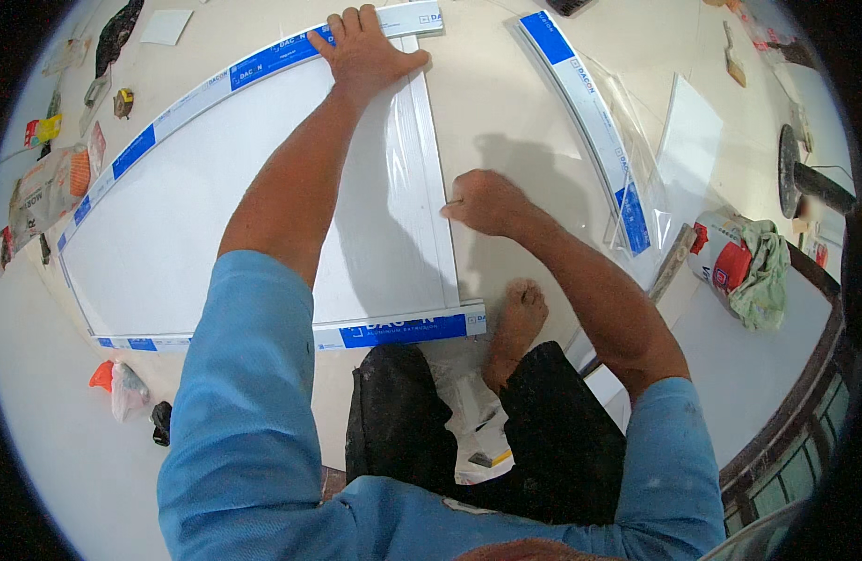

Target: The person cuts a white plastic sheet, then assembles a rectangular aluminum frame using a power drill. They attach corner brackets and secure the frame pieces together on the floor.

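A white panel (234, 187) lies on the floor, edged by aluminium profiles with blue-and-white protective film. My left hand (363, 54) is open, fingers spread over the far profile (262, 64) near its right end, thumb reaching past the panel's corner. The near profile (412, 327) runs along the panel's other long side, close to my knee. At the panel's bare right edge (435, 178), my right hand (488, 203) is closed in a fist. Its fingertips come up to the edge; whether they touch it or hold something small, I cannot make out.
A loose profile (594, 122) lies to the right, with clear plastic film beside it. Further right are a white bucket (721, 248) with a green cloth (763, 276) and a black stand (819, 187). A tape measure (123, 103) and plastic bags (129, 393) lie left.
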### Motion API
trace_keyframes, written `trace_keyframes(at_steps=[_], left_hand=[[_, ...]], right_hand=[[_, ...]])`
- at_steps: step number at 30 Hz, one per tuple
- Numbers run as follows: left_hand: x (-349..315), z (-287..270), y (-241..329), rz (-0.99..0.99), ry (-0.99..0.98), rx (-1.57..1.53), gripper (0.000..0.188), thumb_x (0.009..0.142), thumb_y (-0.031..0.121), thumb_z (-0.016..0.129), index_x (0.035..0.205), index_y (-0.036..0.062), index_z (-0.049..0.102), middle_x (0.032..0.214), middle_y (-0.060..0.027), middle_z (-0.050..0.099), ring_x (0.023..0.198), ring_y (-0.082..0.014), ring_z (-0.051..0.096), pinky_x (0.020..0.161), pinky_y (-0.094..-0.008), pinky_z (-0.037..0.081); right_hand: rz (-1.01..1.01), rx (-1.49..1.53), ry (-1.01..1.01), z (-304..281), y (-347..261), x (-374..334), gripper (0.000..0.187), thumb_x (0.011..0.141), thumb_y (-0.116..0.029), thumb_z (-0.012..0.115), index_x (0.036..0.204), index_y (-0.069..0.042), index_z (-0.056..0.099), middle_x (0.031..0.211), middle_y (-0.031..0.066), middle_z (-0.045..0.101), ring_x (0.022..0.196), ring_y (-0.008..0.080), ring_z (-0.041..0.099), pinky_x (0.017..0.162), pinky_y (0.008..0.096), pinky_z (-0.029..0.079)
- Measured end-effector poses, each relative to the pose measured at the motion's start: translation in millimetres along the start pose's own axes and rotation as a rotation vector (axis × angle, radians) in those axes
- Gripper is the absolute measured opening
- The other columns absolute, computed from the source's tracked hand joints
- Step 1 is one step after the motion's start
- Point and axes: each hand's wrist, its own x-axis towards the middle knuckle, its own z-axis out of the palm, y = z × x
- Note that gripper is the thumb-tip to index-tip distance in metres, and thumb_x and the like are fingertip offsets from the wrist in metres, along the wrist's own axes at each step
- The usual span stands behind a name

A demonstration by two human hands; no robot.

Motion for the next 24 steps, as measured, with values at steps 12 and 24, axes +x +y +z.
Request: trace_keyframes(at_steps=[12, 24], left_hand=[[-0.3, -9.2, 2.4, -0.038, -0.09, 0.008, 0.124, 0.071, 0.078, 0.085, 0.16, 0.0039, 0.043, 0.153, -0.0253, 0.046, 0.152, -0.0454, 0.034, 0.114, -0.0845, 0.012], [5.1, -35.1, 9.9, -0.171, -0.305, -0.089, 0.137, 0.069, 0.076, 0.084, 0.166, -0.0052, 0.03, 0.169, -0.0283, 0.036, 0.162, -0.0487, 0.022, 0.126, -0.0777, 0.005]], right_hand=[[0.605, -0.548, 0.573, -93.2, 119.5, -101.3, 0.067, 0.081, -0.045, 0.085, 0.118, 0.005, 0.061, 0.111, 0.0245, 0.068, 0.105, 0.0396, 0.07, 0.087, 0.0527, 0.06], [0.516, -0.176, 0.368, -63.0, 5.7, -75.1, 0.067, 0.081, -0.052, 0.085, 0.109, 0.006, 0.066, 0.093, 0.0235, 0.074, 0.087, 0.0402, 0.077, 0.077, 0.0515, 0.063]])
